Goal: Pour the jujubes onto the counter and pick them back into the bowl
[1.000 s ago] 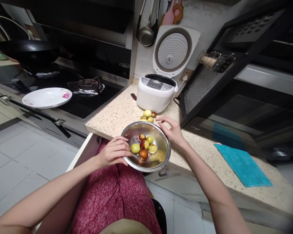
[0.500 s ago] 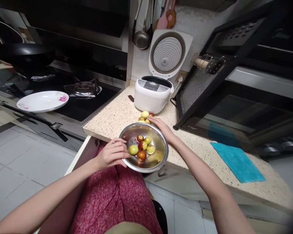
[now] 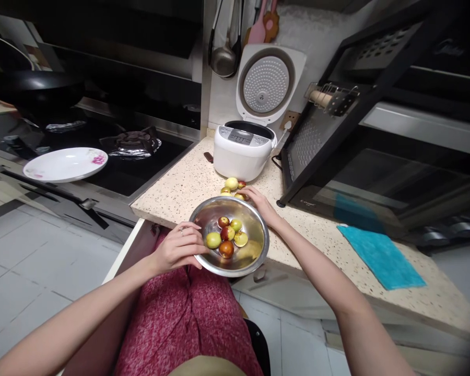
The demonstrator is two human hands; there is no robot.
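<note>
My left hand (image 3: 179, 245) grips the left rim of a steel bowl (image 3: 256, 245), thumb and fingers on either side of the metal. Several green and reddish-brown jujubes (image 3: 227, 233) lie inside the bowl. Beyond its far rim, a small group of jujubes (image 3: 231, 183) rests on the counter in front of the rice cooker (image 3: 241, 156). My right hand (image 3: 260, 204) reaches past the bowl's right side, its bent fingertips at the nearest of these fruits; whether they grip one is hidden.
The cooker's lid (image 3: 267, 85) stands raised. A white plate (image 3: 66, 165) lies by the hob (image 3: 121, 172) at left, with a black wok (image 3: 35, 86) behind. At right are an oven (image 3: 368, 188) and a blue cloth (image 3: 382, 256).
The fruits behind the bowl look slightly more spread out, with my right fingertips drawn a little to the right of them. My left hand keeps its place on the rim.
</note>
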